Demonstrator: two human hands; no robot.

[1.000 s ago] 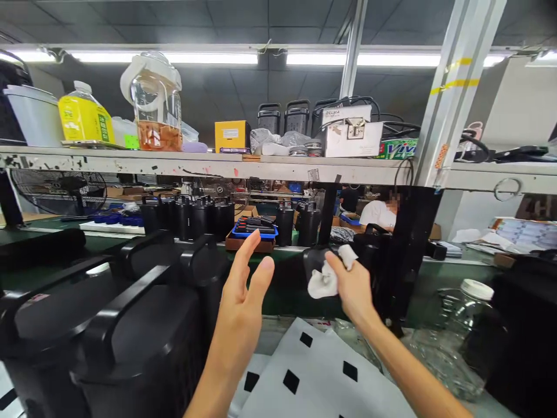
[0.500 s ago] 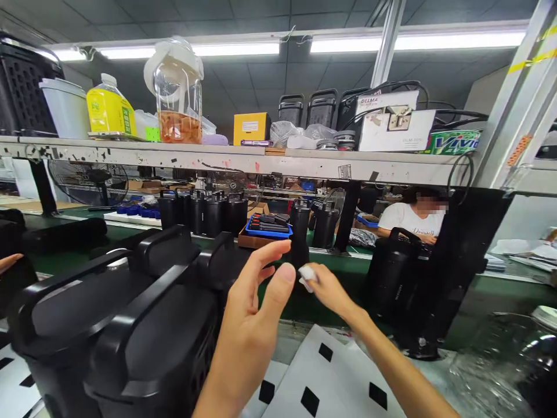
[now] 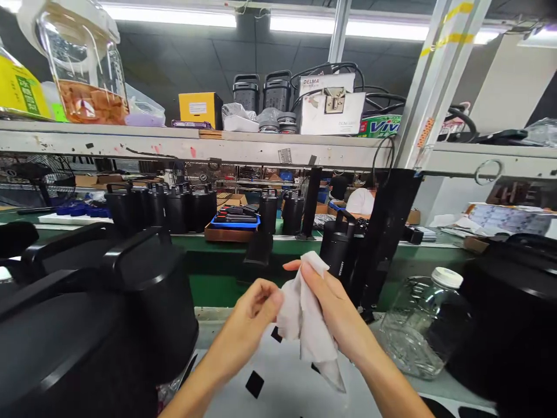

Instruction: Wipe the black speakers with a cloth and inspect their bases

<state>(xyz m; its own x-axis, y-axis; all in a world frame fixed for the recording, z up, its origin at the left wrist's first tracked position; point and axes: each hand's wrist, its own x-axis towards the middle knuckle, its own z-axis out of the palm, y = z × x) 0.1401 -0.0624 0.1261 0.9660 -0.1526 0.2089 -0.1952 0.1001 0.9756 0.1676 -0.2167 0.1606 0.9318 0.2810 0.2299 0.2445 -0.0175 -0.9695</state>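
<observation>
a white cloth point(image 3: 310, 325) is in front of the person, above the table point(image 3: 456, 388), and it hangs in soft folds from the right hand point(image 3: 334, 310). the grip of this hand is closed on the cloth, with the thumb laid over its upper part. the left hand point(image 3: 249, 318) has its fingers curled, and the grip is narrow; the thumb tip is at the left edge of the cloth, but i cannot tell surely if it pinches it. below the hands lies a pale sheet point(image 3: 237, 389) with black diamond marks. to the left stand big black containers point(image 3: 152, 296) with handles, close together. to the right there is a clear jar point(image 3: 407, 339) with a white lid, and just beside it a large black container point(image 3: 513, 331). farther away, a blue tray point(image 3: 257, 223) with black pieces rests on a brown box point(image 3: 230, 234). higher, a shelf point(image 3: 243, 150) carries a yellow box point(image 3: 200, 109) and a white box point(image 3: 317, 123) with a metal latch.
</observation>
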